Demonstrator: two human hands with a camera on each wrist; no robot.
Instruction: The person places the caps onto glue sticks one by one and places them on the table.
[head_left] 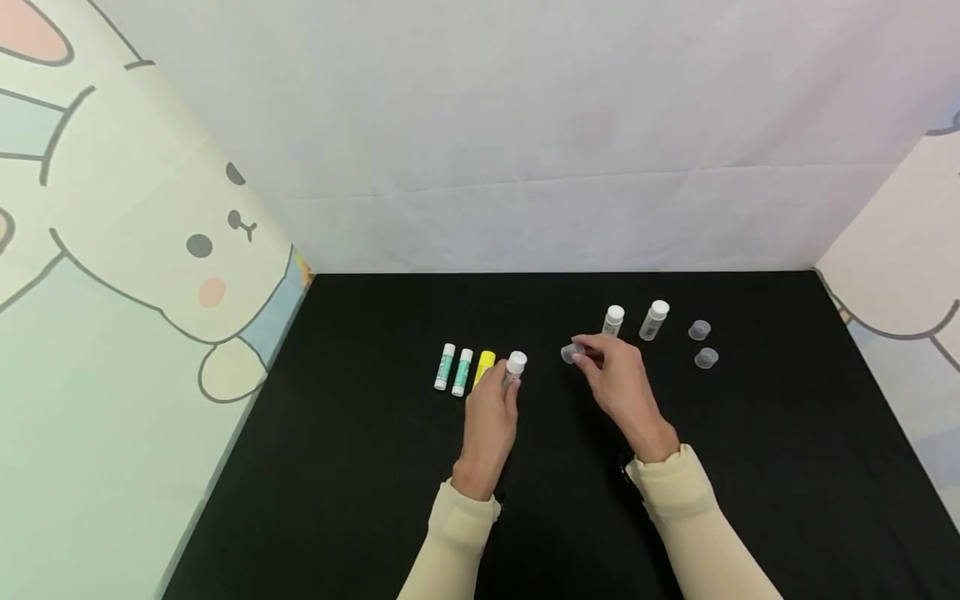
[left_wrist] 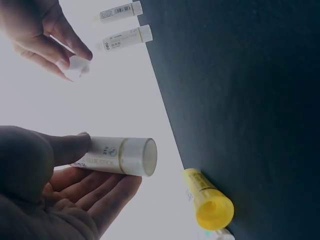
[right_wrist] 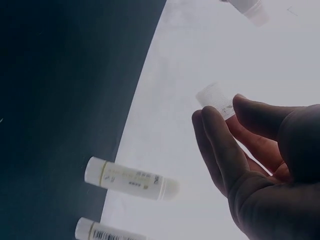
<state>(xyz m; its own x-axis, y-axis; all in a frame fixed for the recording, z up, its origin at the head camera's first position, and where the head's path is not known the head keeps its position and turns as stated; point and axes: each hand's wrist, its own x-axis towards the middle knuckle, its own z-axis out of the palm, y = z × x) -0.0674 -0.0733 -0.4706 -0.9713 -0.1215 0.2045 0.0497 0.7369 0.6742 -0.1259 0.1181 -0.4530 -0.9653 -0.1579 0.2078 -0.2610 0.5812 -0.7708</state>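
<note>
Head view: I am holding a white glue stick [head_left: 514,367] upright in my left hand [head_left: 491,412], fingers curled around its body, near the middle of the black counter [head_left: 360,467]. My right hand [head_left: 618,375] is pinching a small clear cap [head_left: 570,353] at its fingertips, just off toward 3 o'clock from the stick and apart from it. At 9 o'clock of my left grip, a yellow stick [head_left: 483,365] and two green-labelled sticks [head_left: 453,368] are lying side by side. Toward 1 o'clock of my right hand, two more white sticks [head_left: 633,321] are standing, with two clear caps [head_left: 702,343] resting at 3 o'clock of them.

Left wrist view: my left thumb [left_wrist: 65,147] and fingers are wrapping the glue stick [left_wrist: 120,156], its uncapped end facing the camera. My right hand [left_wrist: 42,35] is showing at 11 o'clock, pinching the cap [left_wrist: 77,66]. The yellow stick [left_wrist: 207,200] is lying at 5 o'clock on the counter [left_wrist: 240,100].

Right wrist view: my right fingertips [right_wrist: 217,130] are pinching the ribbed clear cap [right_wrist: 215,100] against the thumb. Two white sticks [right_wrist: 131,179] are lying at 7 o'clock.
</note>
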